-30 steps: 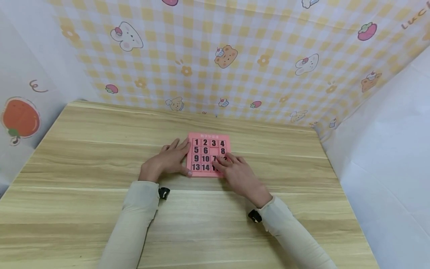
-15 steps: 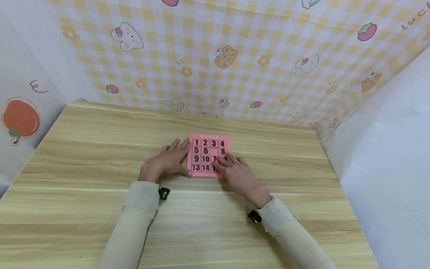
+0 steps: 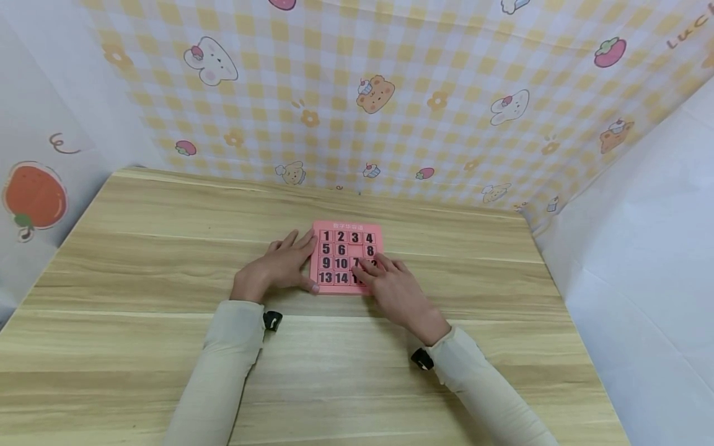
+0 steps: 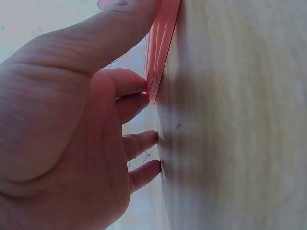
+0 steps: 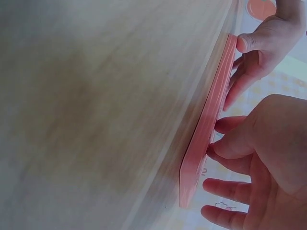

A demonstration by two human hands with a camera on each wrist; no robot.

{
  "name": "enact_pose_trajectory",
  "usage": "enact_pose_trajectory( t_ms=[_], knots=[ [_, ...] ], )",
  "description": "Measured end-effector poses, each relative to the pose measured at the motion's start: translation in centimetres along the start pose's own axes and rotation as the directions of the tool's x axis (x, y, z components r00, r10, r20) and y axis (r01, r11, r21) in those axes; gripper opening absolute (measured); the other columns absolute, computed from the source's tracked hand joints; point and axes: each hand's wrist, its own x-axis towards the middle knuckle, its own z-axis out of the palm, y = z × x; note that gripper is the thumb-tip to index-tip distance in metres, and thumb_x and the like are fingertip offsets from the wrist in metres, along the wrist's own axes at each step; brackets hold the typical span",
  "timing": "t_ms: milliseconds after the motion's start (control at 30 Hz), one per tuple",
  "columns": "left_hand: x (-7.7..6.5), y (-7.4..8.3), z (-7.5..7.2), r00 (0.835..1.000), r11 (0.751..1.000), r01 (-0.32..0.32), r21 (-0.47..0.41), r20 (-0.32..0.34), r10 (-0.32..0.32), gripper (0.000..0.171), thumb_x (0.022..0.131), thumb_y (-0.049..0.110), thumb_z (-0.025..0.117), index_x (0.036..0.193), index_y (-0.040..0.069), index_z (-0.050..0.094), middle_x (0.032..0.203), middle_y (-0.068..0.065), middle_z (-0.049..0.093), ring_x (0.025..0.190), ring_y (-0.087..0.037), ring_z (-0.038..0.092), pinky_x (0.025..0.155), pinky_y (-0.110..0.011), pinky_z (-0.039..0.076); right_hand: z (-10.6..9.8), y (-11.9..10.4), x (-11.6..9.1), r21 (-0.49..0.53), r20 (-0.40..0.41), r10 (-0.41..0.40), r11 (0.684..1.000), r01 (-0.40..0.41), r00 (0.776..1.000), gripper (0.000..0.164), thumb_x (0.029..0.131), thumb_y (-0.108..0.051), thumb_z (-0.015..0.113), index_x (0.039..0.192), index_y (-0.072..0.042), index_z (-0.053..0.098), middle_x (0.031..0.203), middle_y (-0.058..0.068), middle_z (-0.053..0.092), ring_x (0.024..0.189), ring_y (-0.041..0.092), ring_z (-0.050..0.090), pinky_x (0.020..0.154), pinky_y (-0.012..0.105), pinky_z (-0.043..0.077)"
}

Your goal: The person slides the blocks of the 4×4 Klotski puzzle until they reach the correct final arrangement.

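Note:
A pink number sliding puzzle (image 3: 341, 257) lies flat on the wooden table in the head view. Black numbers mark its tiles, and a vacant cell shows between the 6 and the 8. My left hand (image 3: 281, 263) rests along its left side, thumb at the near corner and fingertips by the upper left edge. From the right, my right hand (image 3: 397, 288) reaches over the lower right tiles, touching the puzzle near the 7 and covering part of the bottom row. The right wrist view shows the puzzle's side edge (image 5: 211, 115), with the right fingers at its face.
The table (image 3: 184, 260) has a light wood grain. Behind it hangs a yellow checked cloth (image 3: 334, 136) with cartoon prints, and pale sheets (image 3: 652, 204) flank both sides. A small black device (image 3: 272, 320) sits at each wrist.

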Motion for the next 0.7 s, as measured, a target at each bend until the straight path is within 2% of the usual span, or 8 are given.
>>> enact_pose_trajectory(
  t_ms=[333,700],
  knots=[
    [-0.04,-0.05,-0.04,1.000,1.000,-0.005,0.010,-0.003,0.005,0.115,0.078,0.045,0.080,0.158,0.003,0.009,0.167,-0.011,-0.005,0.151,-0.042,-0.010,0.121,-0.059,0.001,0.11,0.04,0.24,0.012,-0.002,0.016,1.000,-0.016,1.000,0.047,0.101,-0.021,0.055,0.148,-0.024,0.049,0.153,0.002,0.045,0.143,0.033,0.039,0.111,0.052,0.040],
    [-0.10,0.03,-0.11,1.000,1.000,-0.005,0.004,-0.005,0.005,0.115,0.078,0.044,0.081,0.158,0.003,0.010,0.166,-0.011,-0.005,0.151,-0.042,-0.010,0.121,-0.059,0.000,0.07,0.09,0.66,0.016,0.011,0.034,0.999,-0.034,0.999,0.045,0.104,-0.017,0.047,0.148,-0.024,0.048,0.154,0.002,0.045,0.143,0.032,0.040,0.112,0.051,0.040]
  ],
)
